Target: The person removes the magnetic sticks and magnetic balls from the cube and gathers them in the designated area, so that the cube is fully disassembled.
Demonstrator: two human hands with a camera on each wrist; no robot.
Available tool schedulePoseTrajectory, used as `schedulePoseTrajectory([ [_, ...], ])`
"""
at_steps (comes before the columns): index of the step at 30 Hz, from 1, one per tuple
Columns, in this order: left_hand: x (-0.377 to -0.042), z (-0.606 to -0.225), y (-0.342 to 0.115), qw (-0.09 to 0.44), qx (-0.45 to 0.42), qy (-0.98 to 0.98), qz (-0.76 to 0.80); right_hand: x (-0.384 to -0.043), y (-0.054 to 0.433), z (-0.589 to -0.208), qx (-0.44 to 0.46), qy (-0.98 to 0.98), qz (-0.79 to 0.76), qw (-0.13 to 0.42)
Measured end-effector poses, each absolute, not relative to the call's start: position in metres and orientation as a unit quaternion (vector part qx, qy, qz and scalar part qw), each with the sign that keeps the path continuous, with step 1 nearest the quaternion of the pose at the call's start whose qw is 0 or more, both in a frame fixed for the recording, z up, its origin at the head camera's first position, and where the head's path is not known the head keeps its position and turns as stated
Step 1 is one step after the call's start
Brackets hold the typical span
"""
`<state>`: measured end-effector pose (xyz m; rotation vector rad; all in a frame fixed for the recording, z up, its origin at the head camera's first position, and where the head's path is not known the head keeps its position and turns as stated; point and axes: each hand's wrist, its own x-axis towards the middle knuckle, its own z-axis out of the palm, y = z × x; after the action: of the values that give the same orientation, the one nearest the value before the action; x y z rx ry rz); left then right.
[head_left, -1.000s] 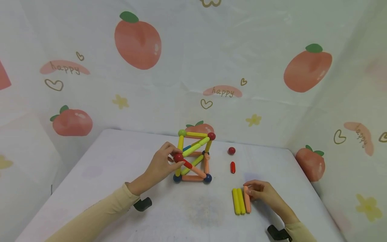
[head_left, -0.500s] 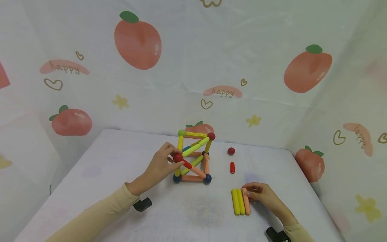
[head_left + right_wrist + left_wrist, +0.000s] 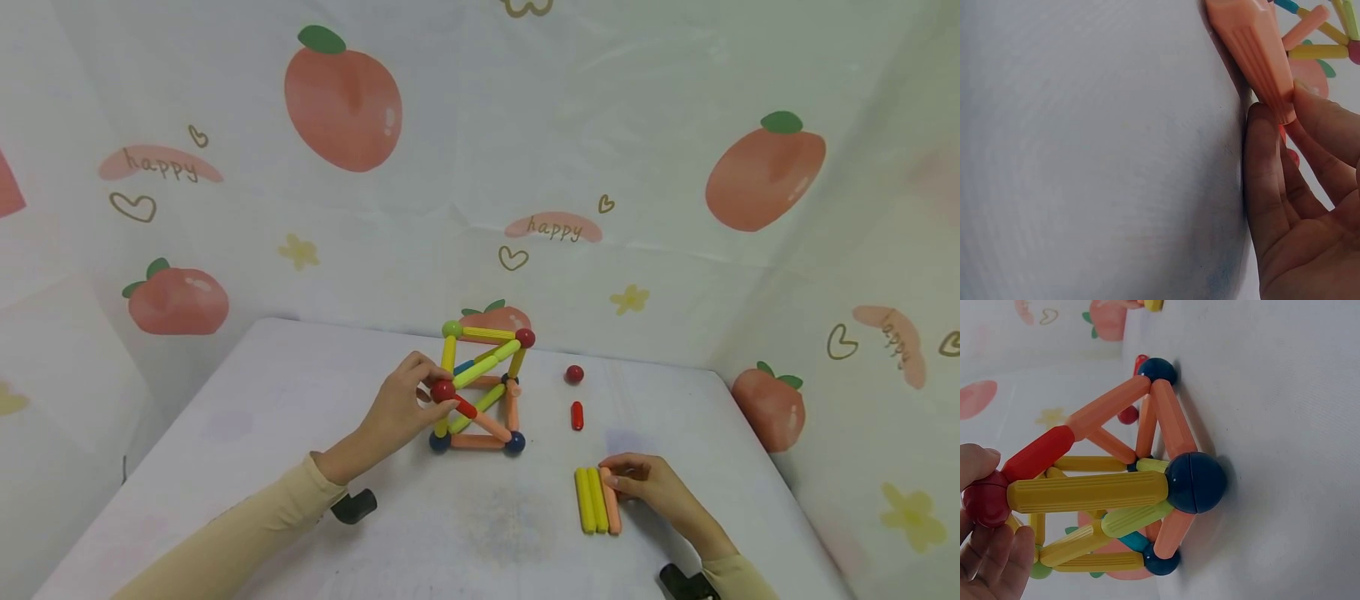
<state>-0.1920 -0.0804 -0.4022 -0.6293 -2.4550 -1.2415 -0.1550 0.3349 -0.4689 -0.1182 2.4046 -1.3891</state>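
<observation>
A frame of coloured rods and balls (image 3: pixel 480 442) stands on the table, with dark blue balls (image 3: pixel 1196 482) at its foot. At its near upper corner, my left hand (image 3: pixel 401 408) pinches a red ball (image 3: pixel 986 503) between thumb and fingers. From that ball run a yellow rod (image 3: pixel 1088 492), a red rod (image 3: pixel 1040 452) and a light green one. My right hand (image 3: pixel 656 487) holds the far end of a peach-orange rod (image 3: pixel 611 504), which lies against two yellow rods (image 3: pixel 592 502). In the right wrist view, thumb and fingers sit around the end of the orange rod (image 3: pixel 1257 56).
A loose red ball (image 3: pixel 574 374) and a short red rod (image 3: pixel 577 416) lie right of the frame, beyond the yellow rods. A printed cloth wall (image 3: pixel 420 250) rises behind the white table (image 3: pixel 450 533).
My right hand has slid the orange rod slightly left, closing the gap to the yellow rods. The left hand and the frame have stayed put.
</observation>
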Motion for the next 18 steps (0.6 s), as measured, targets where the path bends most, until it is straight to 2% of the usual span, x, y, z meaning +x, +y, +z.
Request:
schedulePoseTrajectory([
  [18,-0.1898,-0.3995,-0.08,0.159,-0.221,-0.858,-0.436,-0.1552,0.3323,-0.4703,-0.043,0.861,-0.479,0.169],
])
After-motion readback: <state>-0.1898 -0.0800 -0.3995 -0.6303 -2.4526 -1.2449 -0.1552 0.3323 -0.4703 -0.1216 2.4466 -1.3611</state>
